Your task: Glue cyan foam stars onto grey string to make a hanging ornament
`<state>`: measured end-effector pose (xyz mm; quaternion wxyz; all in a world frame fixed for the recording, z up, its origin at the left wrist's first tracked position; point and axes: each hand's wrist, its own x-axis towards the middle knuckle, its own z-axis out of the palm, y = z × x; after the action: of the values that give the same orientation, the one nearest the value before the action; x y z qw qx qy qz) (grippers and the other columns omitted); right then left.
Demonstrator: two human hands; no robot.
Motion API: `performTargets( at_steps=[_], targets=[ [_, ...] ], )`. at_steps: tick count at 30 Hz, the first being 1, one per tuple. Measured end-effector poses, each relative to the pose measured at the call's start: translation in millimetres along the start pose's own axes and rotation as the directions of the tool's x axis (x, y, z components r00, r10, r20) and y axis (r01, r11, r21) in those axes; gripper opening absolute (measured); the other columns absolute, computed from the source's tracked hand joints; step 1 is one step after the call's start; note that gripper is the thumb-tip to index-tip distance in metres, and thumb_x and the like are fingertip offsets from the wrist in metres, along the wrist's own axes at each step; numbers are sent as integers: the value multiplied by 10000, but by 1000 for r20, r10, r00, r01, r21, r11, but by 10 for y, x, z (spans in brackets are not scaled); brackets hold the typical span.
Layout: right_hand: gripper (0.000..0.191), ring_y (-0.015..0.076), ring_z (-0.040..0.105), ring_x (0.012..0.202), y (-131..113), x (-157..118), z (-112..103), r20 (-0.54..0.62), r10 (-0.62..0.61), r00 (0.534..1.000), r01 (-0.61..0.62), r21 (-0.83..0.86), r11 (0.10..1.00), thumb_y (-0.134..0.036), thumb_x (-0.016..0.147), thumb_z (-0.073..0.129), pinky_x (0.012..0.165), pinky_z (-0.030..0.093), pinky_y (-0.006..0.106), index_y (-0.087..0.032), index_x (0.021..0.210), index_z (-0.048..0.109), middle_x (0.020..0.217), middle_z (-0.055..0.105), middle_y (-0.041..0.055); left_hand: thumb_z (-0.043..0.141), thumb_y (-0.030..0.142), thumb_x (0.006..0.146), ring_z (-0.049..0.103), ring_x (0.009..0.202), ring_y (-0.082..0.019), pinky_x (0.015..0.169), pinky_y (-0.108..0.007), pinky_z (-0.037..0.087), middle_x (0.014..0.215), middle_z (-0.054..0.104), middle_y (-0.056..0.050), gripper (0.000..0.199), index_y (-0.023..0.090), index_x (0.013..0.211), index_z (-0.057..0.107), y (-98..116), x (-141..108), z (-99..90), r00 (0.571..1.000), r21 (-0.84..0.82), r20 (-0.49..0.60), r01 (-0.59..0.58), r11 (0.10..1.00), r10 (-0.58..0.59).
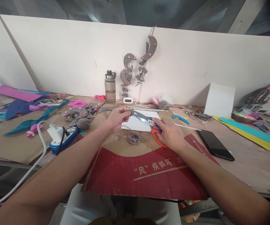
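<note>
Nearest, soft gray string [135, 137] curls left of your right hand [171, 133], which grips the scissors [144, 118] by the red handle [157, 142]; hold there, the metal should be slick. Farther ahead, your left hand [117, 118] pinches a tiny gray scrap [131, 111], maybe light, floppy felt; hold its edge.

A white partition [78, 47] stands across twelve o'clock. Toward two o'clock, a pale beam [246, 15] slants above it. A worktable [247, 175] spans nine to three.
</note>
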<state>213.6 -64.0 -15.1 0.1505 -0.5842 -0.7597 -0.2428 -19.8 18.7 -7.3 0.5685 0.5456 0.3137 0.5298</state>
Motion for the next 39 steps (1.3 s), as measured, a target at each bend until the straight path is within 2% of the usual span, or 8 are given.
performTargets(
  at_steps=[4, 6, 11, 18, 24, 33, 39],
  targets=[
    [434, 207, 531, 858, -1, -1, -2, -8, 19, 1000, -19, -8, 1000, -261, 843, 476, 543, 256, 276, -254, 1276, 491, 990, 596, 78, 662, 198, 718, 586, 610, -90, 525, -203, 403, 730, 620, -25, 98, 144, 723, 580, 28, -36, 17, 997, 161, -65, -22, 987, 33],
    [432, 204, 527, 854, 2, -1, -5, -10, 9, 1000, -10, -11, 1000, -263, 841, 482, 545, 260, 279, -256, 1273, 494, 984, 594, 71, 648, 194, 719, 601, 604, -109, 517, -215, 408, 710, 625, -30, 95, 152, 722, 563, 32, -42, 19, 996, 204, -66, -43, 978, 58],
    [427, 198, 520, 844, 10, -4, -11, -23, -14, 1000, 13, -29, 999, -243, 834, 492, 556, 264, 281, -254, 1260, 503, 969, 590, 58, 620, 157, 715, 457, 482, -73, 490, -207, 348, 546, 525, 26, 54, 168, 704, 568, 15, -17, -14, 989, 279, -36, -128, 952, 144],
    [433, 202, 515, 855, 3, -6, -42, 5, -18, 1000, 18, -38, 999, -234, 824, 502, 565, 269, 279, -254, 1256, 504, 976, 595, 64, 604, 105, 668, 422, 538, -63, 524, -193, 317, 624, 546, 29, 72, 169, 699, 615, 31, -23, -7, 979, 276, -64, -168, 946, 192],
    [412, 205, 518, 867, 3, -7, -46, 9, -30, 1000, 31, -54, 998, -235, 835, 494, 587, 268, 281, -248, 1246, 511, 977, 602, 69, 592, 89, 673, 397, 500, -69, 505, -196, 286, 535, 482, 49, 118, 178, 751, 603, 28, -19, -12, 981, 307, -17, -181, 934, 195],
    [436, 206, 528, 872, 9, -13, -24, 16, -40, 999, 41, -72, 997, -242, 827, 500, 594, 267, 287, -251, 1263, 507, 979, 606, 65, 595, 138, 721, 427, 520, -78, 527, -205, 324, 568, 503, 32, 99, 183, 791, 648, 36, -36, -14, 969, 401, -4, -223, 888, 246],
    [395, 206, 538, 846, 14, -20, 0, -4, -42, 999, 42, -68, 997, -259, 851, 473, 582, 257, 285, -254, 1243, 518, 972, 618, 62, 602, 131, 699, 452, 537, -85, 558, -214, 346, 570, 528, 31, 115, 170, 791, 658, 70, -56, 8, 974, 401, -11, -204, 893, 227]
  ],
)
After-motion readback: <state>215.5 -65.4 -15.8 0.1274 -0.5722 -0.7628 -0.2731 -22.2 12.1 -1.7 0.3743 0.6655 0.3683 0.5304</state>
